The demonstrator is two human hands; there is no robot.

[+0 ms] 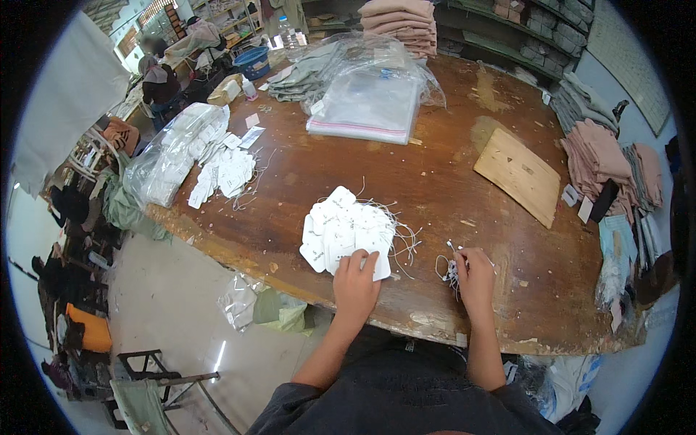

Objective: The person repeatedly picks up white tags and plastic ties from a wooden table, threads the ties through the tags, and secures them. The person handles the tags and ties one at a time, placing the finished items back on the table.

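Note:
My left hand (pixel 356 280) rests its fingertips on the lower edge of a pile of white hang tags (pixel 348 231), which bear printing. White strings trail from the pile's right side. Over a small bundle of white strings (pixel 451 271), my right hand (pixel 476 272) pinches at the strands with thumb and forefinger; whether it grips one firmly is hard to tell. Both hands are near the front edge of a worn wooden table (pixel 304 168). Further left lies a second heap of tags (pixel 225 171) beside a clear plastic bag (pixel 176 149) of more tags.
Clear plastic bags (pixel 367 106) lie at the back beside folded pink cloth (pixel 397 24). A thin wooden board (pixel 519 174) is at right, near folded garments (pixel 598 155). Behind left are a blue basin (pixel 253 62) and people at work. A folding chair (pixel 141 402) stands at lower left.

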